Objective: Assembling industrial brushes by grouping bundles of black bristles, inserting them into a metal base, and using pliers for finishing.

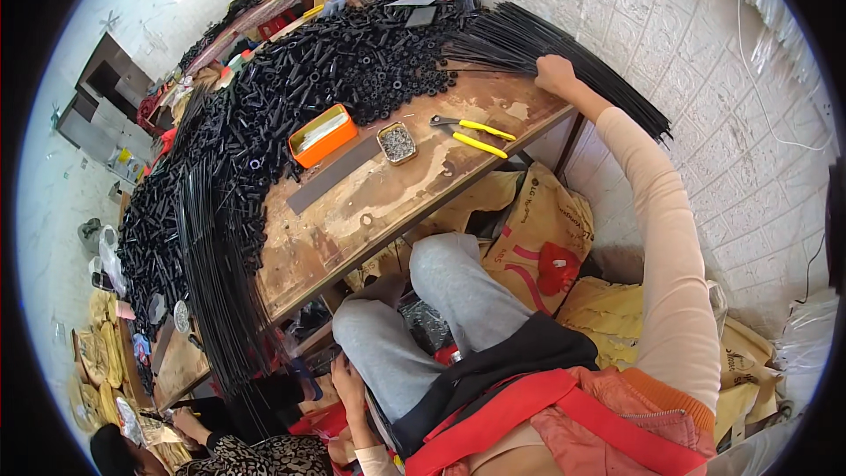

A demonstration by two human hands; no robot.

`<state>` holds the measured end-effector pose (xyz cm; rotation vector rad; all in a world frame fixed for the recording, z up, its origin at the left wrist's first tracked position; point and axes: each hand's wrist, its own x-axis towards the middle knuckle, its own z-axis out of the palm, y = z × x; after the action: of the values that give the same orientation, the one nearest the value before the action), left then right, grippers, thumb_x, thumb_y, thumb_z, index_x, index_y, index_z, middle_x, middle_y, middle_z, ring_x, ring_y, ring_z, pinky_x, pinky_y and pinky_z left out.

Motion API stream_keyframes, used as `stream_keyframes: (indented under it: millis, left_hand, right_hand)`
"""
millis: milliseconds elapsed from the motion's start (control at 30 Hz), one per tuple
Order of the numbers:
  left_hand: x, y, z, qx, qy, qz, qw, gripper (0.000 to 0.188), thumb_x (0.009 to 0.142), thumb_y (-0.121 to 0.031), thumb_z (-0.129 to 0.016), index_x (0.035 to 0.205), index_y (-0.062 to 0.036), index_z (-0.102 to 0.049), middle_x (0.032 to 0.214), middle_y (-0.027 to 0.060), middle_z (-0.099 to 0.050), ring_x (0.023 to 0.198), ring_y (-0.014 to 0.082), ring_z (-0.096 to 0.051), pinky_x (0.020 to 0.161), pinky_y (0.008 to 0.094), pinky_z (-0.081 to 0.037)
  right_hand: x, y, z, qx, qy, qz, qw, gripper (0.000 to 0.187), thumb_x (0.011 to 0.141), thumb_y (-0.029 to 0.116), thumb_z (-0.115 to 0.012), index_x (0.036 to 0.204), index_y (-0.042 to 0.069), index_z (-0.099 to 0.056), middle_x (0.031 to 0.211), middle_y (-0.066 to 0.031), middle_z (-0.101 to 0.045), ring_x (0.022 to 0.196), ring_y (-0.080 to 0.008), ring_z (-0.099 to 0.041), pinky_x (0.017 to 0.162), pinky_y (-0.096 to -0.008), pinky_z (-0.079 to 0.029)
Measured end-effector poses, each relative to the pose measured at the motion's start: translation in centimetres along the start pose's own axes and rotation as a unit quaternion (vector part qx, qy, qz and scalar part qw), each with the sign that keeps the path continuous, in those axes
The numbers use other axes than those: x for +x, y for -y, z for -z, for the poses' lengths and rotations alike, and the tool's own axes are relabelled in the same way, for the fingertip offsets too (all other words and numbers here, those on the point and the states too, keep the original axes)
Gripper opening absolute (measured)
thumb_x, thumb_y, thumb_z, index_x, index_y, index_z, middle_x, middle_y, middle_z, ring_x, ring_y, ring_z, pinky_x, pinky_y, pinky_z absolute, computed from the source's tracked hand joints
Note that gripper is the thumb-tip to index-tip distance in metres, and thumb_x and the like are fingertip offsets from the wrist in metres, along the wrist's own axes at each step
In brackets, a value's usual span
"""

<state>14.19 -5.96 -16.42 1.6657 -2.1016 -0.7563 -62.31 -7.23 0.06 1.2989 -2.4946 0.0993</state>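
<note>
My right hand (555,76) is closed against the near edge of a fanned bundle of thin black rods (564,44) at the right end of the workbench; what its curled fingers hold is hidden. Down beside my left thigh is my left hand (347,381), below the bench top, with its fingers only partly showing. Yellow-handled pliers (480,135) lie with jaws to the left on the bench (379,203). Next to them stands a small square tin of metal bits (397,143). An orange box (322,137) holds pale thin pieces.
A big heap of short black tubular parts (291,79) covers the bench's far side. More long black rods (220,273) hang over its left end. A dark flat strip (330,176) lies near the orange box. A co-worker's hand (190,424) shows at lower left. Yellow sacks (546,220) lie below.
</note>
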Motion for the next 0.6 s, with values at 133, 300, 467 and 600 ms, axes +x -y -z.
stream_keyframes:
  millis: [133, 300, 467, 600]
  left_hand:
    - [-0.4, 0.2, 0.1, -0.047, 0.004, 0.008, 0.999, 0.031, 0.09, -0.007, -0.054, 0.12, 0.0027, -0.06, 0.108, 0.0249, -0.061, 0.097, 0.0384, -0.063, 0.084, 0.0401, -0.05]
    - [-0.7, 1.9, -0.1, -0.036, 0.018, 0.007, 0.999, 0.029, 0.09, -0.006, -0.055, 0.117, 0.0033, -0.062, 0.105, 0.0248, -0.062, 0.096, 0.0378, -0.063, 0.083, 0.0399, -0.05]
    - [-0.3, 3.7, -1.3, -0.033, 0.032, -0.001, 0.999, 0.029, 0.09, -0.007, -0.057, 0.116, 0.0024, -0.063, 0.104, 0.0244, -0.062, 0.096, 0.0381, -0.063, 0.084, 0.0406, -0.049]
    - [-0.5, 3.0, -1.0, -0.032, 0.029, -0.018, 0.999, 0.028, 0.089, -0.008, -0.057, 0.116, 0.002, -0.063, 0.105, 0.0234, -0.063, 0.097, 0.0375, -0.063, 0.085, 0.0406, -0.049]
  right_hand:
    - [0.3, -0.3, 2.5, 0.094, 0.029, -0.031, 0.995, 0.027, 0.074, 0.021, -0.064, 0.087, -0.002, -0.068, 0.095, -0.0273, -0.067, 0.091, -0.0412, -0.066, 0.078, -0.0477, -0.055]
    - [1.0, -0.4, 3.5, 0.153, -0.046, -0.026, 0.987, 0.028, 0.081, 0.024, -0.063, 0.092, -0.001, -0.066, 0.093, -0.0281, -0.067, 0.093, -0.0434, -0.065, 0.08, -0.0497, -0.053]
    - [2.4, -0.6, 3.5, 0.128, -0.078, -0.033, 0.988, 0.026, 0.088, 0.024, -0.06, 0.092, -0.002, -0.06, 0.092, -0.0287, -0.066, 0.093, -0.0459, -0.063, 0.078, -0.0532, -0.051]
    - [3.9, -0.1, 4.1, 0.147, -0.112, -0.052, 0.981, 0.027, 0.088, 0.02, -0.06, 0.098, -0.004, -0.053, 0.091, -0.0308, -0.064, 0.091, -0.0492, -0.061, 0.078, -0.0562, -0.049]
